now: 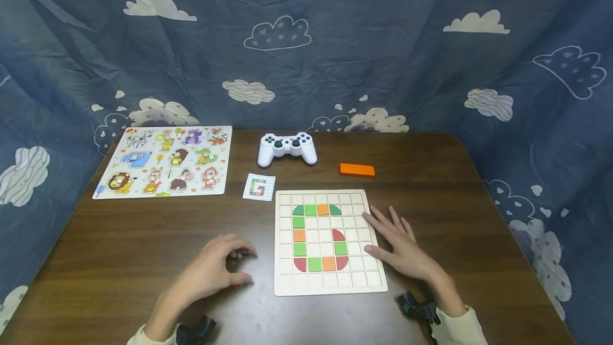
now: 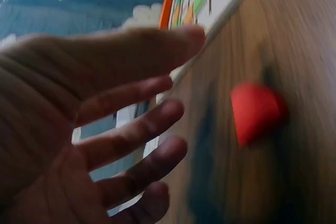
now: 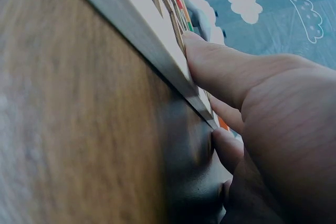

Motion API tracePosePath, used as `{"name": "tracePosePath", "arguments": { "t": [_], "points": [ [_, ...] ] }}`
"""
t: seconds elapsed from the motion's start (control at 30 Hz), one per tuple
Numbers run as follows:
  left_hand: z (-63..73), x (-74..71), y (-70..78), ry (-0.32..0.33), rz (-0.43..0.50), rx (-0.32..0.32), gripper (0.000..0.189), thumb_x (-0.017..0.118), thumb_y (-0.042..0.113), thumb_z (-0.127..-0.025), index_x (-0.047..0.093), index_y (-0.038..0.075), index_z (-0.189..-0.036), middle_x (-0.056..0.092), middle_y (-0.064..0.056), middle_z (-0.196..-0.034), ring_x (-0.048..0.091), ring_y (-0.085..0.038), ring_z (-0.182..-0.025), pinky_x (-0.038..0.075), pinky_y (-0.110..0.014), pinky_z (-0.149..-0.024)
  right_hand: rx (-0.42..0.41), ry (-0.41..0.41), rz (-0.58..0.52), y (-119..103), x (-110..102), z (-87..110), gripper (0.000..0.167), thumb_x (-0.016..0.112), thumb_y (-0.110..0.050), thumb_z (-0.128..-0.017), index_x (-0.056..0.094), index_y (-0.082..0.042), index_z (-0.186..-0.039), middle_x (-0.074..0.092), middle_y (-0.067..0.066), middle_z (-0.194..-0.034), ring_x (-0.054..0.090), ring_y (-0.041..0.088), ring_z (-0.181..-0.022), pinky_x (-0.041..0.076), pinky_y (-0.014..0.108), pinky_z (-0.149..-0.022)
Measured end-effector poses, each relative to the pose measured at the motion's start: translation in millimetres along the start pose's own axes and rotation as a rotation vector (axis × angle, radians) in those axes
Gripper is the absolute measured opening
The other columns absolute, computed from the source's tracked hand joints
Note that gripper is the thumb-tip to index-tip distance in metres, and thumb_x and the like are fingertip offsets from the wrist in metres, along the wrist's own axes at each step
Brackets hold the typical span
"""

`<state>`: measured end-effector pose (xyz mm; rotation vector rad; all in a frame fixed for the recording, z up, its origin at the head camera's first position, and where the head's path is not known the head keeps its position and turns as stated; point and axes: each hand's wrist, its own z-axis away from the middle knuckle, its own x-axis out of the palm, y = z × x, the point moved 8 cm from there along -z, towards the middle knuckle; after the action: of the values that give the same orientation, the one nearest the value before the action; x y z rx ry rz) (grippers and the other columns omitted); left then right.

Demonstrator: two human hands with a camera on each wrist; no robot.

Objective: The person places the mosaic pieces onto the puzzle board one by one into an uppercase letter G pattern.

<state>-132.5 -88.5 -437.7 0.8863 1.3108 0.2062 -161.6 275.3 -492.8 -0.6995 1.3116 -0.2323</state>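
A white grid board (image 1: pixel 316 286) lies on the table, with green, orange and red tiles forming a G-like outline. My right hand (image 1: pixel 402 246) rests at its right edge, thumb on the top face and fingers spread along the side. Left of the board, my left hand (image 1: pixel 215 262) hovers over the table, fingers loosely bent and apart, nothing between them. Close to it in the left wrist view lies a red quarter-round piece (image 2: pixel 257 113), apart from the fingers. From the head view, the thumb hides most of that piece.
A small pattern card (image 1: pixel 259 187) lies beyond the board's upper left corner. Farther back are a white game controller (image 1: pixel 287 149), an orange block (image 1: pixel 356 170) and an animal puzzle board (image 1: pixel 163 164) at left. A blue cloud-print cloth (image 1: pixel 383 68) hangs behind the table.
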Motion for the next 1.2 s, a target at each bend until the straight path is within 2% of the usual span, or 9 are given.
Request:
{"name": "tracePosePath", "arguments": {
  "t": [0.1,0.2,0.4,0.63,0.93,1.1,1.2],
  "points": [
    [13.2,-2.9,-9.9,-0.032,0.006,0.021,0.041,0.091,0.027,-0.069,0.072,0.019,-0.105,0.066,0.010,-0.097,0.054,-0.009,-0.085,0.046,-0.028,-0.077,0.003,-0.002,-0.002,0.0,0.7,-0.9,0.076,0.068,-0.043,-0.092,0.033,-0.023,-0.157,0.019,0.015,-0.166,-0.003,0.052,-0.150,-0.002,0.072,-0.112],
    [22.4,-0.8,-17.3,-0.050,0.010,0.016,0.042,0.092,0.030,-0.068,0.072,0.020,-0.104,0.066,0.012,-0.098,0.053,-0.008,-0.085,0.046,-0.028,-0.077,0.004,0.000,0.001,0.3,1.1,-0.8,0.076,0.068,-0.043,-0.092,0.033,-0.024,-0.157,0.019,0.015,-0.166,-0.002,0.052,-0.151,-0.002,0.072,-0.112],
    [29.5,4.9,-23.0,-0.033,0.012,0.003,0.040,0.092,0.022,-0.068,0.071,0.019,-0.102,0.062,0.013,-0.094,0.051,-0.005,-0.083,0.045,-0.027,-0.077,0.006,0.000,0.003,0.0,0.5,0.3,0.076,0.068,-0.044,-0.092,0.033,-0.025,-0.157,0.019,0.016,-0.166,-0.002,0.052,-0.150,-0.002,0.072,-0.112],
    [30.4,9.6,-23.4,-0.002,0.001,-0.015,0.036,0.091,0.014,-0.068,0.072,0.019,-0.098,0.060,0.014,-0.089,0.049,-0.005,-0.083,0.044,-0.025,-0.075,0.005,-0.001,-0.001,-0.5,1.0,0.3,0.076,0.068,-0.044,-0.092,0.034,-0.023,-0.157,0.019,0.015,-0.166,-0.002,0.052,-0.150,-0.002,0.072,-0.112],
    [27.4,8.6,-22.6,0.015,-0.031,-0.034,0.029,0.089,0.014,-0.070,0.072,0.021,-0.092,0.060,0.014,-0.087,0.048,-0.003,-0.078,0.043,-0.024,-0.071,0.010,-0.003,-0.003,1.1,0.5,-0.3,0.076,0.067,-0.044,-0.092,0.033,-0.024,-0.157,0.019,0.016,-0.166,-0.003,0.052,-0.150,-0.003,0.072,-0.112],
    [22.8,7.4,-20.1,0.054,0.008,-0.017,0.024,0.082,0.005,-0.072,0.072,0.014,-0.092,0.063,0.009,-0.083,0.052,0.000,-0.073,0.047,-0.021,-0.066,0.012,-0.006,-0.002,1.2,1.1,-0.3,0.076,0.067,-0.044,-0.092,0.033,-0.023,-0.157,0.018,0.016,-0.166,-0.003,0.053,-0.150,-0.003,0.072,-0.112],
    [17.9,6.1,-18.8,0.083,0.033,-0.025,0.018,0.077,0.001,-0.077,0.073,0.012,-0.091,0.065,0.008,-0.077,0.052,0.003,-0.067,0.048,-0.020,-0.061,0.011,-0.005,-0.005,0.7,1.3,0.0,0.076,0.067,-0.044,-0.092,0.033,-0.023,-0.157,0.018,0.016,-0.166,-0.003,0.052,-0.150,-0.003,0.072,-0.112]
  ]
}}
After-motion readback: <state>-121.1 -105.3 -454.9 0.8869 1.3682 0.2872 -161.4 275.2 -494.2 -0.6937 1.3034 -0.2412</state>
